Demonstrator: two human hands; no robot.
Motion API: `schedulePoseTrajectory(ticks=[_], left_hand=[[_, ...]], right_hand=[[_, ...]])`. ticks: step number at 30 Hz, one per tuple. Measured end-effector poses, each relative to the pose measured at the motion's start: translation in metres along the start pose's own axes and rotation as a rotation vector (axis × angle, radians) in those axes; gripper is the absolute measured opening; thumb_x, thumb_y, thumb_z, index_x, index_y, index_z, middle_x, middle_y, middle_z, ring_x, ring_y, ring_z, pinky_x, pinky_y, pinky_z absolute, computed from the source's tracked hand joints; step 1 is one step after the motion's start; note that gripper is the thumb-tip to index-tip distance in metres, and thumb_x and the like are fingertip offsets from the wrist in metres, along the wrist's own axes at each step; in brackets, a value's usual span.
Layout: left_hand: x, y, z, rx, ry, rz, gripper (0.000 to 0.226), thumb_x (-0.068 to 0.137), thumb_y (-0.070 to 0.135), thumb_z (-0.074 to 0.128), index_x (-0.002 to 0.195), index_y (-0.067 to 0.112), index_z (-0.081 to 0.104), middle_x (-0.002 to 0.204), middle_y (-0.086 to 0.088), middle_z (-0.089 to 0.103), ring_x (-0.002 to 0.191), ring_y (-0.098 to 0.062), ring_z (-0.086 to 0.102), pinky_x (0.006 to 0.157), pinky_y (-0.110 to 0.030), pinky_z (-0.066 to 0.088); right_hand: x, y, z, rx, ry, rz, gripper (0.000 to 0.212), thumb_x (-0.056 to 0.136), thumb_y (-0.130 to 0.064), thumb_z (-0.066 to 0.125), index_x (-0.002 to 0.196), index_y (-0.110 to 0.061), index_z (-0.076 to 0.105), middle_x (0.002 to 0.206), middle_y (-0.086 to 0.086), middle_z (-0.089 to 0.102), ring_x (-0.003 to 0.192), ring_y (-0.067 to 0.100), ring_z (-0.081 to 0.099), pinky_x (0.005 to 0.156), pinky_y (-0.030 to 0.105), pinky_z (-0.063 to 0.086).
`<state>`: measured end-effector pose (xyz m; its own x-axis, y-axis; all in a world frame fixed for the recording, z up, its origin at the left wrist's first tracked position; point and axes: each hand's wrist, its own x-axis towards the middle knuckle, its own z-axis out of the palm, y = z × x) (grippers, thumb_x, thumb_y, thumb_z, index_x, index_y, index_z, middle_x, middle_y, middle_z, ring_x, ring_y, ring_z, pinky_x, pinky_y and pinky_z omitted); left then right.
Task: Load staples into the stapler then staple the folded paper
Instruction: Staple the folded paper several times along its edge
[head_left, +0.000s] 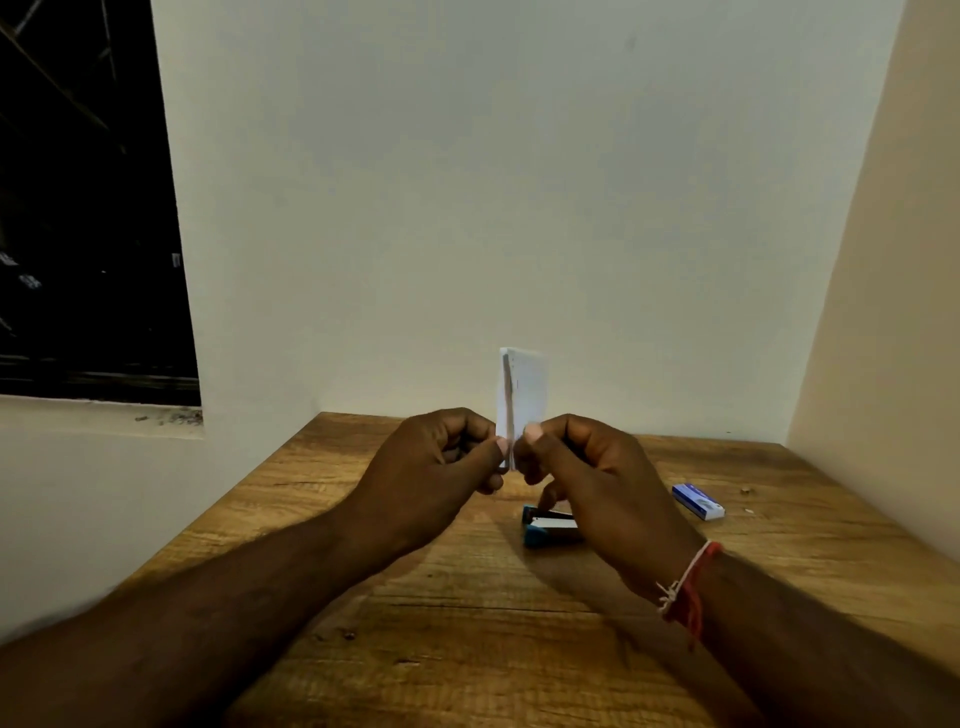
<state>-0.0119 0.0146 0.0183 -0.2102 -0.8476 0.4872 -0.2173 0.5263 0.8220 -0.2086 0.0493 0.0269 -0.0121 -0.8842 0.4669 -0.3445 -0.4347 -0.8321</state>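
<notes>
— Where's the paper (524, 389)?
— I see it upright, white and folded, its lower edge pinched in the grip of left hand (431, 457) and right hand (592, 467).
— The stapler (550, 526)?
— At 6 o'clock below, blue, on the grained wooden worktop (467, 597); rectangular staple box (698, 501) at its 3 o'clock.

pale wall (519, 182); dark window (78, 208), wooden table (467, 597)

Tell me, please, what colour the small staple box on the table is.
The staple box is blue and white; head view.
</notes>
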Motion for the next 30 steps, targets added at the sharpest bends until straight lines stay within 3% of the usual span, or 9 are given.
schedulePoseTrajectory(ticks=[3,5,7,10,13,17,23,30], left_hand=[[0.003,-0.001,-0.003,-0.198,-0.024,-0.088,0.016,0.108,0.014,0.065,0.100,0.008,0.078,0.093,-0.015,0.083,0.085,-0.020,0.080,0.085,-0.031,0.067],[0.005,-0.002,-0.005,-0.328,-0.060,-0.142,0.018,0.109,0.009,0.061,0.101,0.007,0.078,0.096,-0.013,0.083,0.086,-0.023,0.079,0.092,-0.042,0.067],[0.007,-0.005,-0.005,-0.386,-0.078,-0.168,0.022,0.110,0.006,0.058,0.101,0.007,0.078,0.096,-0.012,0.083,0.087,-0.024,0.077,0.095,-0.047,0.066],[0.009,-0.009,-0.005,-0.423,-0.063,-0.181,0.031,0.115,0.020,0.053,0.114,0.006,0.080,0.105,-0.023,0.082,0.090,-0.028,0.076,0.099,-0.053,0.064],[0.010,-0.010,-0.005,-0.426,-0.060,-0.141,0.032,0.109,0.035,0.062,0.111,0.009,0.082,0.110,-0.020,0.083,0.094,-0.027,0.078,0.097,-0.048,0.067],[0.013,-0.011,-0.004,-0.324,-0.003,-0.092,0.020,0.106,0.020,0.071,0.101,0.001,0.077,0.097,-0.007,0.085,0.089,-0.019,0.080,0.090,-0.041,0.070],[0.011,-0.008,-0.004,-0.306,0.106,-0.083,0.027,0.108,0.030,0.069,0.100,0.007,0.082,0.103,-0.009,0.087,0.097,-0.027,0.084,0.089,-0.043,0.069],[0.017,-0.003,-0.016,-0.372,0.275,-0.042,0.024,0.108,0.023,0.069,0.095,0.005,0.077,0.095,-0.003,0.085,0.087,-0.016,0.082,0.079,-0.030,0.065]], right_hand=[[0.004,-0.002,-0.004,0.044,0.191,-0.003,0.017,0.100,-0.041,0.075,0.100,-0.025,0.080,0.094,-0.002,0.080,0.085,0.007,0.072,0.075,0.028,0.057],[0.008,-0.001,-0.011,0.082,0.263,0.072,0.025,0.092,-0.042,0.084,0.112,-0.030,0.076,0.101,-0.004,0.078,0.091,0.009,0.072,0.077,0.028,0.057],[0.011,0.002,-0.017,0.169,0.192,0.156,0.028,0.091,-0.037,0.086,0.115,-0.026,0.078,0.102,0.003,0.081,0.093,0.018,0.075,0.076,0.035,0.061],[0.010,0.004,-0.016,0.220,0.103,0.160,0.012,0.094,-0.020,0.085,0.104,-0.014,0.083,0.085,0.011,0.082,0.078,0.023,0.074,0.069,0.038,0.061],[0.008,0.005,-0.013,0.180,0.105,0.130,0.009,0.094,-0.017,0.085,0.101,-0.013,0.083,0.081,0.011,0.082,0.069,0.017,0.072,0.065,0.035,0.063],[0.006,0.001,-0.014,0.161,0.116,0.110,0.009,0.094,-0.017,0.085,0.102,-0.015,0.083,0.083,0.011,0.081,0.069,0.017,0.072,0.066,0.034,0.065],[0.008,0.001,-0.013,0.134,0.081,0.098,0.011,0.095,-0.016,0.083,0.106,-0.018,0.082,0.084,0.013,0.080,0.069,0.018,0.072,0.068,0.033,0.066],[0.005,0.002,-0.012,0.091,-0.033,0.062,0.011,0.096,-0.014,0.082,0.106,-0.019,0.084,0.074,0.000,0.077,0.064,0.014,0.070,0.071,0.033,0.064]])
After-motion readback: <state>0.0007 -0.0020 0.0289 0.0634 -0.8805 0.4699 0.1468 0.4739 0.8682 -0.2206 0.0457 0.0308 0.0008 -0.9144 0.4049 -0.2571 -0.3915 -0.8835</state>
